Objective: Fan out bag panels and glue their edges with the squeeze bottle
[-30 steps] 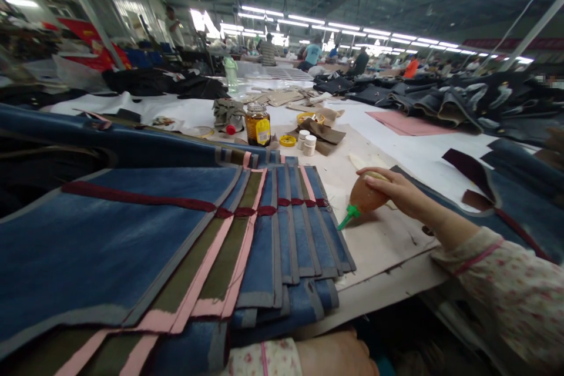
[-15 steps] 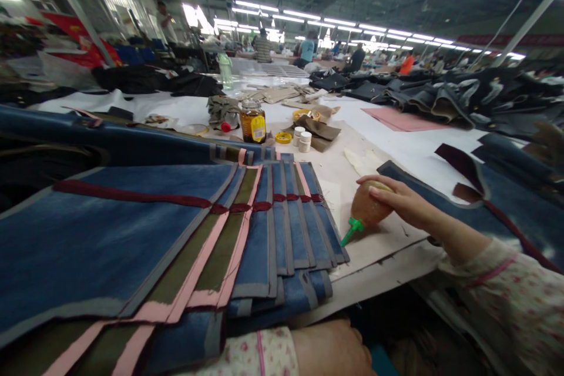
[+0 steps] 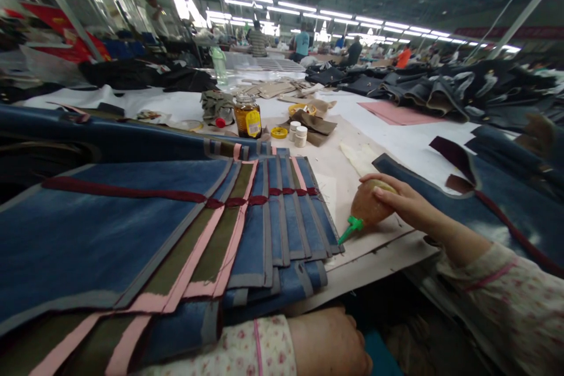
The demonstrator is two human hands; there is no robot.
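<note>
My right hand (image 3: 399, 200) is closed round a squat, amber glue bottle (image 3: 370, 204) with a green nozzle (image 3: 351, 229). The bottle is tilted, and the nozzle tip touches or nearly touches the grey edge of the rightmost blue panel, close to its near corner. Blue leather-like panels (image 3: 101, 235) with grey borders lie overlapped like steps, joined by a dark red strip (image 3: 145, 189). Among them are olive pieces (image 3: 220, 241) edged in pink. At the bottom, my left hand (image 3: 330, 341) is curled below the table's near edge; its fingertips and anything in them are hidden.
Beyond the panels stand a jar of dark liquid (image 3: 247, 118), white small bottles (image 3: 301, 136), a yellow lid (image 3: 279, 133) and brown scraps (image 3: 315, 126). More blue pieces (image 3: 520, 188) lie at right. Dark garments (image 3: 423, 91) are piled farther back, near pink sheets (image 3: 399, 113).
The nozzle tip has slid slightly along the panel's edge towards its near corner. The whole view has shifted a little. My left hand stays low and curled.
</note>
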